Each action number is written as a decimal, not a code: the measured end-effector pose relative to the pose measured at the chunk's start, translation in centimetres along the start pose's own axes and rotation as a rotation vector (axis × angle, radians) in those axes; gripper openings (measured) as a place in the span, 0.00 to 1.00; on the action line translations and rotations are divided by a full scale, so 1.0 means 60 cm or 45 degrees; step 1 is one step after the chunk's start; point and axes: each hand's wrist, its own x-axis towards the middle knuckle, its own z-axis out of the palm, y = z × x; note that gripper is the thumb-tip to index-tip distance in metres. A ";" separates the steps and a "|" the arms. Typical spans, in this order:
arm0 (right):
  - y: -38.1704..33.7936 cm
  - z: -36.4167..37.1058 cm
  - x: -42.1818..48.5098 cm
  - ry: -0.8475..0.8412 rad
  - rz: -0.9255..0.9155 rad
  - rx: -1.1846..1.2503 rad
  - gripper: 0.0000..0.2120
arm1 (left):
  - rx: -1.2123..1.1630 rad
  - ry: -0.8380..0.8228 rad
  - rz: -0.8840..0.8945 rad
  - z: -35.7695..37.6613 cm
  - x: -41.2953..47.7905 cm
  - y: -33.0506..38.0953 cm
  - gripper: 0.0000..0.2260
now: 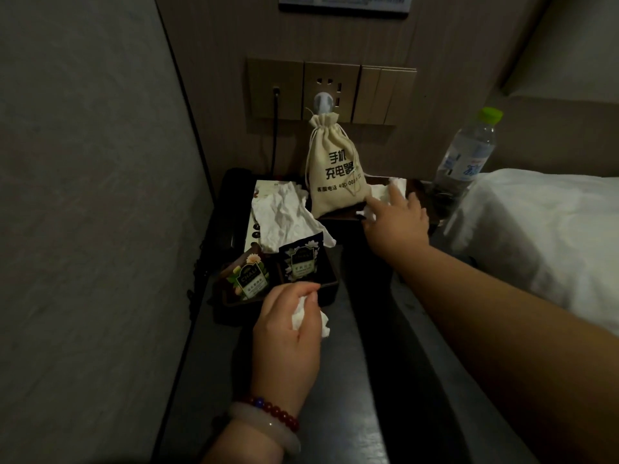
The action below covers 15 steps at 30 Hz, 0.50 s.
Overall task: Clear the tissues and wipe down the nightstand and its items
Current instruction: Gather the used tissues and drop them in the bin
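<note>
A dark nightstand [365, 346] fills the middle of the head view. My left hand [288, 333] is closed on a crumpled white tissue [303, 318] near the tray of tea packets. My right hand [398, 219] reaches to the back, fingers on another white tissue [385, 190] beside a beige drawstring pouch [335, 169]. A large crumpled tissue [284, 219] lies spread over a card at the back left.
Two tea packets [278, 269] stand in a small dark tray [330, 289]. A water bottle [467, 152] stands at the back right by white bedding [549, 236]. Wall sockets [330, 92] with a plug and a black cable [275, 128] sit behind. A padded wall panel closes the left.
</note>
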 end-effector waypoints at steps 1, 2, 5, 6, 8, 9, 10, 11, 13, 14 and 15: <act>0.003 0.005 0.003 0.028 -0.051 -0.031 0.18 | 0.004 0.005 0.012 -0.001 0.001 0.000 0.07; 0.007 0.009 0.006 0.071 -0.118 -0.060 0.16 | 0.009 0.013 0.023 -0.001 0.001 -0.001 0.07; 0.025 0.018 0.002 0.201 -0.201 0.032 0.15 | 0.023 0.049 0.065 -0.004 0.004 0.002 0.06; 0.029 0.014 -0.006 0.260 -0.169 0.145 0.15 | 0.038 0.063 0.089 -0.005 0.005 0.003 0.05; 0.033 0.000 -0.028 0.419 -0.102 0.365 0.15 | 0.061 0.081 0.121 -0.006 0.006 0.004 0.05; 0.034 -0.010 -0.044 0.500 -0.087 0.422 0.15 | 0.060 0.085 0.119 -0.007 0.005 0.005 0.05; 0.034 -0.019 -0.062 0.562 -0.079 0.458 0.14 | 0.054 0.088 0.108 -0.007 0.005 0.007 0.05; 0.033 -0.028 -0.082 0.608 -0.080 0.496 0.14 | 0.045 0.089 0.103 -0.007 0.005 0.007 0.05; 0.026 -0.038 -0.123 0.647 -0.083 0.637 0.13 | 0.033 0.097 0.105 -0.008 0.005 0.009 0.03; 0.019 -0.044 -0.142 0.652 -0.079 0.725 0.12 | 0.033 0.104 0.118 -0.008 0.005 0.010 0.04; 0.012 -0.046 -0.160 0.650 -0.071 0.812 0.12 | 0.025 0.110 0.129 -0.007 0.005 0.009 0.05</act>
